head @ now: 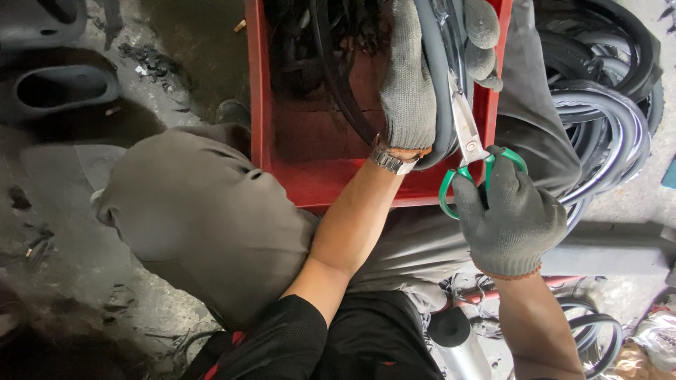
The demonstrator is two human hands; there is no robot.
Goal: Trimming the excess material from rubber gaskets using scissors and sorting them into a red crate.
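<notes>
Head camera looks straight down at a seated person whose grey-trousered knees (204, 218) frame a red crate (257, 98) resting across the lap, so the work sits close under both hands and scraps can drop inside it. Left hand (412, 77), in a grey knitted glove with a metal wristwatch (391, 160) at the cuff, is closed around a grey rubber strip (438, 84), pinning it against the crate's right-hand side so the length is held taut and steady for the blades. Right hand (510, 214), gloved the same way, is closed through the green loops of a pair of scissors (468, 144), thumb and fingers in the handles, with the blades pointing up along the strip just beside the left palm; the strip hides their tips, so I cannot tell how far apart the blades stand. Inside the crate lie dark rubber offcuts (331, 49), piled toward the far end. More coiled rubber hoops (609, 105) are stacked on the floor to the right, within easy reach of the scissor arm, and a dark moulded rubber part (60, 88) lies on the stained concrete floor (176, 42) at the upper left
</notes>
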